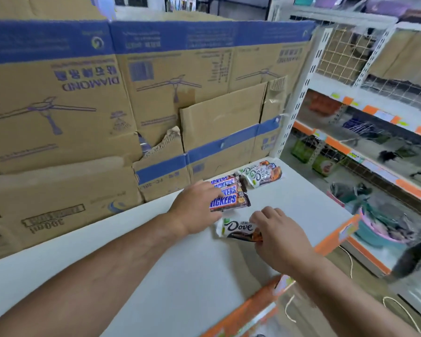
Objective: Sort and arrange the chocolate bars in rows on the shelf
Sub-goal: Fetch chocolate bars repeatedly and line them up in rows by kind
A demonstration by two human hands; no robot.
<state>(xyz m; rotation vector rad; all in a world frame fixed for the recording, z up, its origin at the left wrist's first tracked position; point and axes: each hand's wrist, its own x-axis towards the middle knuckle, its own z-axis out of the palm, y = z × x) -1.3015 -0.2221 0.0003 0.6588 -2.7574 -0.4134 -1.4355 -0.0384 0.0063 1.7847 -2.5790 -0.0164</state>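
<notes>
1. The loose Dove bar (pixel 237 228) lies on the shelf (pixel 180 263), long axis left to right. The right hand (pixel 281 235) pinches its right end.
2. The Dove pile (pixel 261 173) sits farther back and to the right, nearer the right hand.
3. The left hand (pixel 195 209), fingers fairly straight, touches the left ends of the Snickers row (pixel 230 194), just behind the bar.
4. Cartons (pixel 83 117) wall the back.

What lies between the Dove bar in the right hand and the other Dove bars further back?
Little. The right hand pinches the Dove bar; the Dove pile lies behind it, rightward. Only the right end of the Snickers row, under the left hand, nears that path; the shelf beside it is bare.
</notes>
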